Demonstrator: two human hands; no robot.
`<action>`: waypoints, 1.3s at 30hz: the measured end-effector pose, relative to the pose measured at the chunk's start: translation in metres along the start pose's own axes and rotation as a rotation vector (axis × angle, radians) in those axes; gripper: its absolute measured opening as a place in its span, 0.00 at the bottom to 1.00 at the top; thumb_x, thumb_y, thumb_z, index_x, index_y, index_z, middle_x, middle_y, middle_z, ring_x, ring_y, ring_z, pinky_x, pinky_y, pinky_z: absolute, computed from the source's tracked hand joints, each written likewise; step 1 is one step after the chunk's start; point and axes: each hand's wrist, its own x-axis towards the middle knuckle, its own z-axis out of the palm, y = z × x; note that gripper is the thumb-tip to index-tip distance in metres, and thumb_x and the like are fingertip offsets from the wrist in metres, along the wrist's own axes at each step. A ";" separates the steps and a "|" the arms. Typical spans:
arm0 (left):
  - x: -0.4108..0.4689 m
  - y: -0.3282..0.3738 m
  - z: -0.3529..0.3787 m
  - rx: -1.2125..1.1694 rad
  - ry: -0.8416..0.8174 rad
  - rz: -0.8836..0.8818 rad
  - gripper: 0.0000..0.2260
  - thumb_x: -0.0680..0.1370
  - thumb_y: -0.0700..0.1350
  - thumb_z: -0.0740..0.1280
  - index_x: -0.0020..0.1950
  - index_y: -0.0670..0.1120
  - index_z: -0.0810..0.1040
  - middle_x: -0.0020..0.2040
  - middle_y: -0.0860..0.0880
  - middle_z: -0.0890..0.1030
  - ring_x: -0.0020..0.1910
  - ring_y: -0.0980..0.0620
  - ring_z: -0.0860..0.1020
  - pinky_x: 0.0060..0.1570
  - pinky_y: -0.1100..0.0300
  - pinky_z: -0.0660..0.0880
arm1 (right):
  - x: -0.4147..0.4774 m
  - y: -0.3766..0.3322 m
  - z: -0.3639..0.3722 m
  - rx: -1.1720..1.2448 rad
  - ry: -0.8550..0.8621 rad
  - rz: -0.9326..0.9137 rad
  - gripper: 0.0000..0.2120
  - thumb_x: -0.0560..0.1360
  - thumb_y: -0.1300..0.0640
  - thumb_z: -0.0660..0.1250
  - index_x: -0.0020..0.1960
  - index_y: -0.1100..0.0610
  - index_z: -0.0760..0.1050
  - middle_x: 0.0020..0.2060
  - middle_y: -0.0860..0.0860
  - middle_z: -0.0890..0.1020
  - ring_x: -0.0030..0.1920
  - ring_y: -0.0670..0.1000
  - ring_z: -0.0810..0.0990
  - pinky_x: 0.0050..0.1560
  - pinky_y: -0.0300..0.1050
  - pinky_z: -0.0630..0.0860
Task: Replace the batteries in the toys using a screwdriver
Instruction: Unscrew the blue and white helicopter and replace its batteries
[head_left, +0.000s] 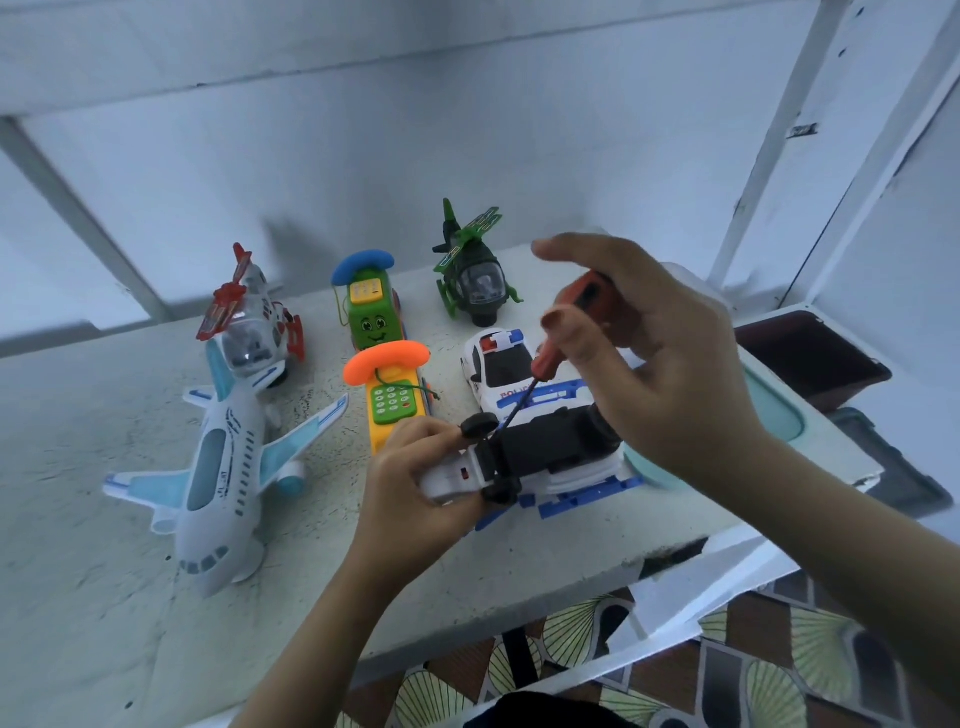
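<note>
Left hand (410, 483): you are gripping the upturned white-and-blue plastic toy car (550, 447).
Right hand (665, 374): you are pinching the orange-handled screwdriver (544, 364) at its 1 o'clock.

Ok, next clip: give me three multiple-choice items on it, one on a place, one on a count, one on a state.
1. Where does the green helicopter stand?
A. at the back of the table, behind the upright police car
B. in a hand
C. on the floor

2. How many toy phones are on the table?
A. one
B. two
C. four

3. How does the car gripped by the left hand lie?
A. on its wheels
B. underside up
C. on its nose

Answers:
1 A: it stands beyond the upright police car.
2 B: there is a green phone and a yellow phone.
3 B: its wheels point up, and the screwdriver held in the right hand meets its underside.
</note>
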 end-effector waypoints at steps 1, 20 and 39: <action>0.001 0.000 0.000 -0.011 0.003 -0.017 0.15 0.65 0.53 0.73 0.49 0.51 0.82 0.47 0.59 0.77 0.46 0.54 0.75 0.40 0.53 0.74 | 0.000 0.000 0.001 0.028 -0.020 0.014 0.16 0.80 0.56 0.59 0.66 0.58 0.70 0.45 0.53 0.80 0.43 0.49 0.83 0.46 0.37 0.79; -0.006 0.004 0.007 -0.227 0.023 -0.086 0.16 0.66 0.54 0.75 0.51 0.52 0.83 0.44 0.55 0.78 0.43 0.54 0.77 0.39 0.68 0.71 | 0.016 -0.010 0.007 0.019 -0.363 0.020 0.30 0.76 0.71 0.61 0.73 0.53 0.59 0.59 0.49 0.75 0.54 0.49 0.80 0.54 0.45 0.79; -0.010 0.005 0.008 -0.253 -0.013 -0.050 0.16 0.67 0.50 0.74 0.54 0.56 0.81 0.48 0.54 0.79 0.47 0.53 0.77 0.42 0.65 0.74 | 0.018 -0.018 0.004 0.176 -0.219 0.029 0.26 0.75 0.65 0.68 0.71 0.58 0.65 0.45 0.57 0.81 0.41 0.58 0.81 0.47 0.47 0.81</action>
